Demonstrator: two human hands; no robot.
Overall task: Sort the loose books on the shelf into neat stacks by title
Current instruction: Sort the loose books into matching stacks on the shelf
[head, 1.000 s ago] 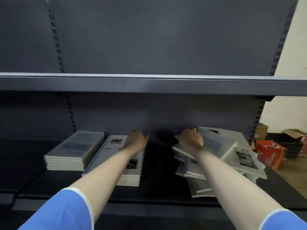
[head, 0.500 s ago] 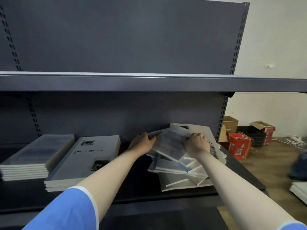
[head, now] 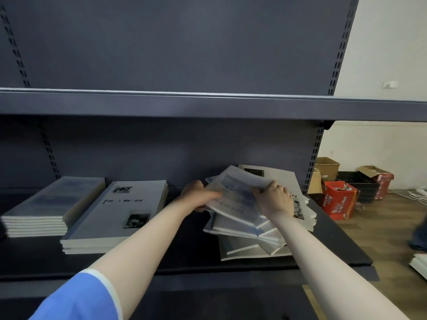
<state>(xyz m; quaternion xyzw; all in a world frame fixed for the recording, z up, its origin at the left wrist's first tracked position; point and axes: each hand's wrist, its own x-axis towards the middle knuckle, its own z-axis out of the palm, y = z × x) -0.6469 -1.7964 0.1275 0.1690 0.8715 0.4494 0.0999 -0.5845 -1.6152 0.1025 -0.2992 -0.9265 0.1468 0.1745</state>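
both hands are lifting a blue-covered book [head: 235, 195] off the loose pile [head: 251, 236] at the shelf's [head: 175, 262] right end: left hand [head: 198, 196] gripping its left edge, right hand [head: 273, 199] curling over its right edge. a second ago the left hand was resting on the middle stack [head: 115, 218], reading "tim… me…ory"; it is now joining the right, suggesting the next title is being pulled. a blue stack [head: 53, 206] is sitting at the left end. the lifted cover's lettering is blurring.

Red carton [head: 339, 200] on wood floor [head: 381, 225]; brown cardboard box [head: 327, 167] behind it, black crates [head: 362, 186] right of it, against white wall [head: 379, 54].
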